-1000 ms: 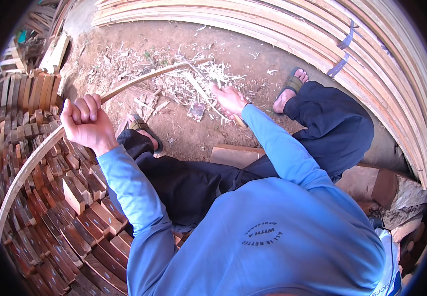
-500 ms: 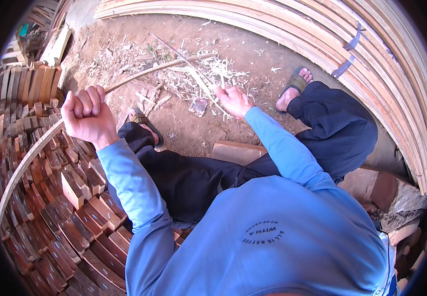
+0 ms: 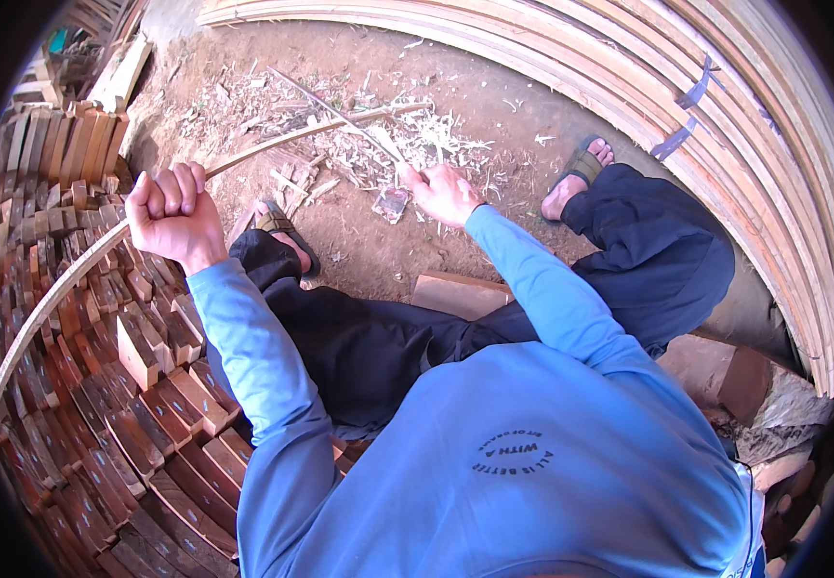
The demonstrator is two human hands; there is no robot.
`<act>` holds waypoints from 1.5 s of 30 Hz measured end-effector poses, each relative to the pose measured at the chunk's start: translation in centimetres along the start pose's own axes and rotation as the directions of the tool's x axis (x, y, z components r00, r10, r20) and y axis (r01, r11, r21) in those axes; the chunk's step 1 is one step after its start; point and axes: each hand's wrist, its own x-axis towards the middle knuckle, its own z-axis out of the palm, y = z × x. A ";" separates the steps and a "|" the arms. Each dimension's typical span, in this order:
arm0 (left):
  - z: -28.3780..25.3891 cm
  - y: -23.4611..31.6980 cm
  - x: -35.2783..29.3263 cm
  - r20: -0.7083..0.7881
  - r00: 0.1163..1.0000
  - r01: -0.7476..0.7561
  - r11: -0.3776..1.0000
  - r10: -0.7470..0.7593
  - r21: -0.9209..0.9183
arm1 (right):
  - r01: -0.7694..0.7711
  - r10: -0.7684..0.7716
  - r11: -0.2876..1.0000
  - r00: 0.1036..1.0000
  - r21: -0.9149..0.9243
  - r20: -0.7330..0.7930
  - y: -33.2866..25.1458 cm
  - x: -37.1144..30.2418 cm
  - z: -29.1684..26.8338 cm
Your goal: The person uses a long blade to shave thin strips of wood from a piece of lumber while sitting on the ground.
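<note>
My left hand [image 3: 177, 218], raised on the left, is closed in a fist around a long, narrow wooden strip [image 3: 55, 291]. The strip curves from the lower left, passes through the fist and runs out over the ground. My right hand [image 3: 442, 194] is closed on the near end of a long, thin, blade-like tool [image 3: 307, 93], whose exact kind I cannot make out. It slants away to the upper left and crosses the strip beyond my left hand. Whether the two touch at the crossing is hard to tell.
Pale wood shavings [image 3: 436, 137] litter the dirt floor. Stacked wooden blocks [image 3: 181, 462] fill the left side. A bundle of long planks [image 3: 571, 58] curves round the far right, tied with grey strips. Between my legs lies a flat wooden block [image 3: 459, 295]. My sandalled feet rest on the ground.
My right hand has moved left, bringing the blade-like tool with it along the strip. My left hand keeps its grip on the strip, nearly in place.
</note>
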 end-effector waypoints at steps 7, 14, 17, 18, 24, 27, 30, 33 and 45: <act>-0.3 -0.3 0.3 -0.053 0.998 -0.025 1.000 0.025 0.015 | -0.132 0.133 0.991 0.975 -0.015 0.178 -5.2 -0.3 -1.1; -0.1 -0.5 0.1 0.008 1.000 -0.016 1.000 0.016 -0.006 | -0.031 0.032 0.999 0.998 -0.030 0.063 -1.6 -0.4 0.8; -0.3 -0.4 0.4 -0.047 0.998 -0.036 0.999 0.036 0.006 | -0.023 0.030 0.996 0.997 -0.091 0.072 -4.8 -0.7 0.4; -0.3 -0.3 0.3 -0.034 0.999 -0.032 0.999 0.032 0.002 | -0.001 0.008 0.997 0.996 -0.082 0.090 -5.3 -0.7 0.1; 1.0 -0.2 -0.4 0.045 0.999 0.008 0.999 -0.006 -0.035 | 0.075 -0.072 0.994 0.996 -0.079 0.047 -4.2 -2.0 -0.6; 1.1 -0.5 -0.6 0.077 0.997 0.014 1.000 -0.014 -0.010 | -0.154 0.143 0.980 0.985 0.127 0.095 -2.3 -2.0 -0.6; 1.7 -0.8 0.1 0.018 0.999 -0.033 0.999 0.032 0.018 | -0.041 0.037 0.999 0.994 0.033 0.101 -3.6 -1.3 -1.0; 2.0 -0.6 -0.3 0.045 0.999 -0.009 1.000 0.009 0.008 | 0.069 -0.066 0.997 0.995 -0.028 0.079 -5.1 -1.5 -1.5; 2.9 -0.8 -0.4 0.079 0.997 0.009 1.000 -0.010 0.009 | 0.103 -0.104 0.995 0.994 0.006 0.044 -4.5 -1.7 -1.2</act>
